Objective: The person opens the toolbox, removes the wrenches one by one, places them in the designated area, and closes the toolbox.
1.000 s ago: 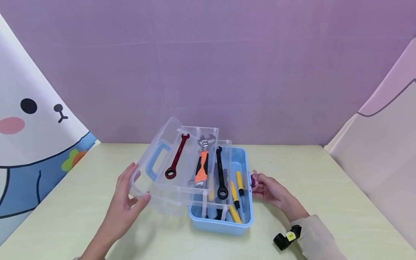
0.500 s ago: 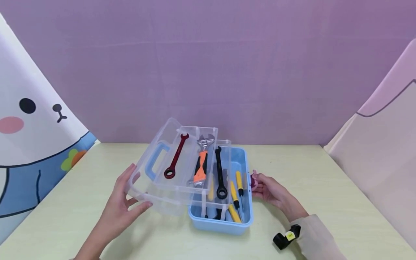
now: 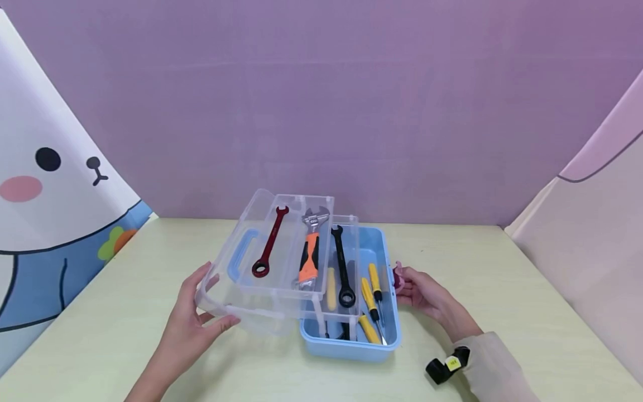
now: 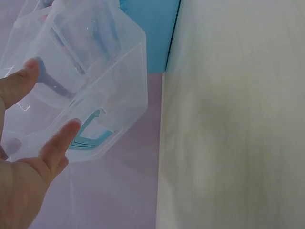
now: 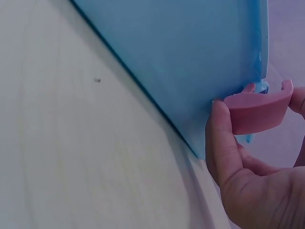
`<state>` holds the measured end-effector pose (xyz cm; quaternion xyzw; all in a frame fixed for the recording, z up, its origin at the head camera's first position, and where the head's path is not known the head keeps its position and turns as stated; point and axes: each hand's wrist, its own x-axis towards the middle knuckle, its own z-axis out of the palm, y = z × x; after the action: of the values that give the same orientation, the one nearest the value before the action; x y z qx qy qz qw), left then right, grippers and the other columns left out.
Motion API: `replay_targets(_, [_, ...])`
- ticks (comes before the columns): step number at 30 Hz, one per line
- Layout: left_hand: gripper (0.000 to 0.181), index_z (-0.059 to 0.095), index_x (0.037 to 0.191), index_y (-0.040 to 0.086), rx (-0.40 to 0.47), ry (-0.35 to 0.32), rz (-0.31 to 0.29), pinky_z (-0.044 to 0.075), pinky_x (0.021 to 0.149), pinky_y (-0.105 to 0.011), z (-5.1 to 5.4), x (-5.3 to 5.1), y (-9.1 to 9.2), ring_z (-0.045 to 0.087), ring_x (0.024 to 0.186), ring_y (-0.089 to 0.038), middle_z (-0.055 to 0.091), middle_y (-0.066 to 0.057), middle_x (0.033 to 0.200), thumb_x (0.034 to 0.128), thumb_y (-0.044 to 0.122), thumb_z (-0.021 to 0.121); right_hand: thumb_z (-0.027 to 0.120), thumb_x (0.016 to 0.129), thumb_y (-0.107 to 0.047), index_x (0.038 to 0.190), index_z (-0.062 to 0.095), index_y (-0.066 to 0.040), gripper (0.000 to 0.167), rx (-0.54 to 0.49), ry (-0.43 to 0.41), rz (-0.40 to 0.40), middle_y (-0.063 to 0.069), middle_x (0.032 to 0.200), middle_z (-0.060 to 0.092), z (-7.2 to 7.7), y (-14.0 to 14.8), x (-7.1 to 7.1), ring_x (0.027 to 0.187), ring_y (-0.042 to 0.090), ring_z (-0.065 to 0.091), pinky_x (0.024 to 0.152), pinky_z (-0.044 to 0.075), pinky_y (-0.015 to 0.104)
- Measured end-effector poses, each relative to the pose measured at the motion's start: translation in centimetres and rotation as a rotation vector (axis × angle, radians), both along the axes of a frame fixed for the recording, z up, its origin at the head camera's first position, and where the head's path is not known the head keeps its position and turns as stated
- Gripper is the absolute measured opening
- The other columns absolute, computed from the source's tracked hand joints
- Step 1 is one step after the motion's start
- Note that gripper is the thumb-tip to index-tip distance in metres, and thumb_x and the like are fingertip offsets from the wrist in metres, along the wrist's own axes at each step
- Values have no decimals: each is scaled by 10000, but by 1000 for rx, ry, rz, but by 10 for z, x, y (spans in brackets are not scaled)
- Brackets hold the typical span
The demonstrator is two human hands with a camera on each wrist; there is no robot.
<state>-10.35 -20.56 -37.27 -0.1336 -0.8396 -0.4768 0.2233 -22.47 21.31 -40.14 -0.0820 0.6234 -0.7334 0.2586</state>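
left hand [image 3: 188, 329] is spread, right hand [image 3: 427, 293] is curled.

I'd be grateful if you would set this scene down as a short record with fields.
Container: blue box, open, on a pale tabletop
Left hand: holds the clear lid
Right hand: pinches the pink latch
Upper clear tray: red wrench, orange-and-black adjustable wrench
Lower clear tray: black wrench
Box bottom: yellow-handled screwdrivers; some contents partly hidden
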Motion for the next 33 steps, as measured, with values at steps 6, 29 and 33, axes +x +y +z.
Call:
replay_targets(6, [1020,301,1465,93,-72,-54,71,572,833,-431,-3,-3,-6,382,1109,133,397,-126,1406,622,28,872,387,1006,-222,811,586,-157,286,-7,-4,-13,-70,727,626,-3,-1,0,751,83,641,781,587,234])
replay_targets(29, [989,300,1387,-32,-107,-329,134,433,990,-605,-15,-10,-21,510,1180,-437,496,-260,1313,637,217,894,389,1005,-187,857,578,-137,245,-67,-27,-5,-51,761,636,-6,-4,6,749,76,629,789,587,237])
replay_targets(33, [980,299,1394,-25,-84,-332,125,419,1008,-590,-18,-12,-23,504,1197,-445,485,-254,1323,645,202,889,383,994,-164,852,579,-137,243,-64,-28,-6,-50,765,640,-5,-4,7,751,66,631,790,587,236])
